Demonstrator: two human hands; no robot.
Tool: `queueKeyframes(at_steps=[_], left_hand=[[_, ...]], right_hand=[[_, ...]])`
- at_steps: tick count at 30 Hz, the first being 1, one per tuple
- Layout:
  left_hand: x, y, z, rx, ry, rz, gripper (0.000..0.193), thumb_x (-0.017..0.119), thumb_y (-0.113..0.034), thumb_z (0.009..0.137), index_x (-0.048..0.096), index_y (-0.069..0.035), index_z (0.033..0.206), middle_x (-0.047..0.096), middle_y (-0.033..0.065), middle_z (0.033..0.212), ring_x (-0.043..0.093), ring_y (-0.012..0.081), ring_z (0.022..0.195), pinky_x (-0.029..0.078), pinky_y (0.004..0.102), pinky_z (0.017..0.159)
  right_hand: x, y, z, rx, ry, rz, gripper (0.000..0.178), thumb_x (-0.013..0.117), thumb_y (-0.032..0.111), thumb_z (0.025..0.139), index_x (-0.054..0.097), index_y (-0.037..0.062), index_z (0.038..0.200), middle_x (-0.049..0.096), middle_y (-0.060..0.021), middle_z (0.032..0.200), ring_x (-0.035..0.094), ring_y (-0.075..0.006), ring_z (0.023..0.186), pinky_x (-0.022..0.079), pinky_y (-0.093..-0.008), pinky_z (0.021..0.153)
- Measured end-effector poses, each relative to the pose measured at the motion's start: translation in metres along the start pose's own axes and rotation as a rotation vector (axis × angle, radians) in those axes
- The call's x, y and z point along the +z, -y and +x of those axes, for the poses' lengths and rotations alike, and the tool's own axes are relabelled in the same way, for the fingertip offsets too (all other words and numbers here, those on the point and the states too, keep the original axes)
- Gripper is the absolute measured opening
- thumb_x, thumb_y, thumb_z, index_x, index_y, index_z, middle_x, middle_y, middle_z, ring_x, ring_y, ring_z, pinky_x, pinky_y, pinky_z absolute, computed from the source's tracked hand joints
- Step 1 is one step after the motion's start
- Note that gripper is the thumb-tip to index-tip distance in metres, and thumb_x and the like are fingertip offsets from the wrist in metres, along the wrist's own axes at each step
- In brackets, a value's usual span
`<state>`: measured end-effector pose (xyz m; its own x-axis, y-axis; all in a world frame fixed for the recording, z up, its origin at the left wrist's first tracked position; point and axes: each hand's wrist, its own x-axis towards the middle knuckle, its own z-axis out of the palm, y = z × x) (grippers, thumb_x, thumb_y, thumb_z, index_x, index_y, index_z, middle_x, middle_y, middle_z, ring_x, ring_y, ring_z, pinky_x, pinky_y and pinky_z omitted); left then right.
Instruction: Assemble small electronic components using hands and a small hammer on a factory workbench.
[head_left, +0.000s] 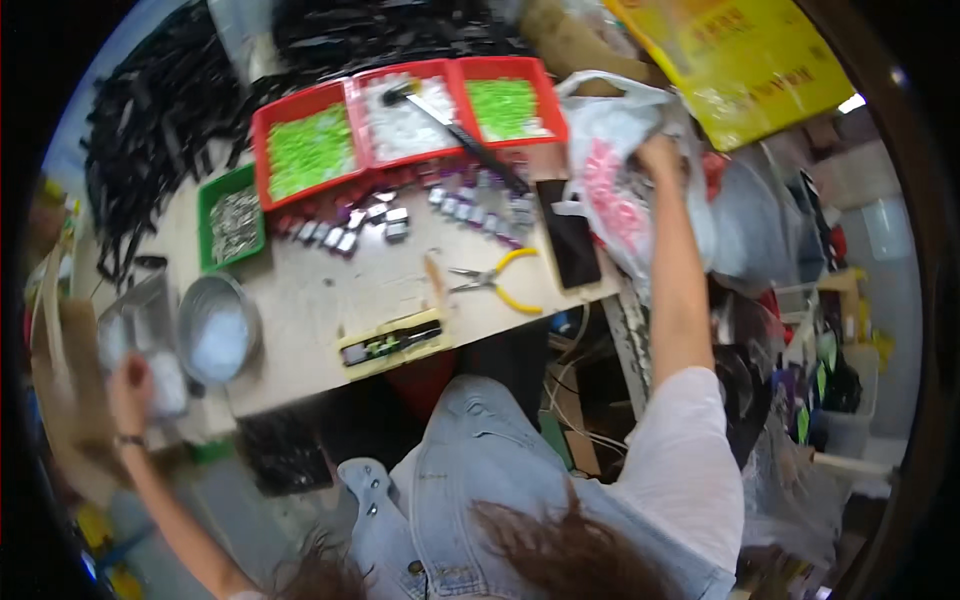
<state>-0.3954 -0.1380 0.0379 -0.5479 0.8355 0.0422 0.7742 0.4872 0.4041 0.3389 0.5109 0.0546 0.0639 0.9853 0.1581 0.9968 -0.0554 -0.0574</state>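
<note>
My left hand (130, 392), with a dark band at the wrist, is over the near edge of a clear plastic container (152, 298) at the table's left. Motion blurs its fingers, so I cannot make out a grip. On the right, my right hand (660, 158) reaches into the mouth of a white plastic bag (622, 95) containing pink pieces (612, 190); its fingers are hidden there. Between my arms a pale yellow fixture (398, 343) with a dark and green part in it lies at the table's front edge. Yellow-handled pliers (497, 281) rest behind it.
Red trays (352, 122) of green and white pieces stand at the back, a black-handled tool (455, 130) across them. A green tray (206, 228) of metal parts and a round tub (250, 325) are leftward. Small metallic blocks (345, 240) and a phone (568, 235) lie on the table.
</note>
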Motion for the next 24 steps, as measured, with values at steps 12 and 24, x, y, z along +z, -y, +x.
queueKeyframes(at_steps=[12,24], left_hand=[[-0.006,-0.219,-0.041,-0.029,-0.006,-0.353,0.014,0.068,-0.006,0.084,0.069,-0.001,0.097,0.07,0.006,0.09,0.066,0.0123,0.081,0.052,0.025,0.073],[0.058,-0.225,-0.029,0.347,-0.162,-0.086,0.01,0.071,-0.011,0.077,0.069,-0.006,0.085,0.065,0.0074,0.081,0.059,0.0254,0.08,0.048,0.0357,0.072]], right_hand=[[-0.041,-0.058,-0.063,0.084,0.267,1.78,0.042,0.06,0.011,0.091,0.049,-0.0055,0.128,0.057,-0.0136,0.118,0.056,-0.0175,0.098,0.048,-0.0268,0.085],[-0.066,0.193,-0.328,-0.305,0.966,1.586,0.027,0.06,-0.005,0.08,0.057,0.0003,0.106,0.055,-0.0081,0.114,0.054,-0.0159,0.102,0.045,-0.0296,0.09]])
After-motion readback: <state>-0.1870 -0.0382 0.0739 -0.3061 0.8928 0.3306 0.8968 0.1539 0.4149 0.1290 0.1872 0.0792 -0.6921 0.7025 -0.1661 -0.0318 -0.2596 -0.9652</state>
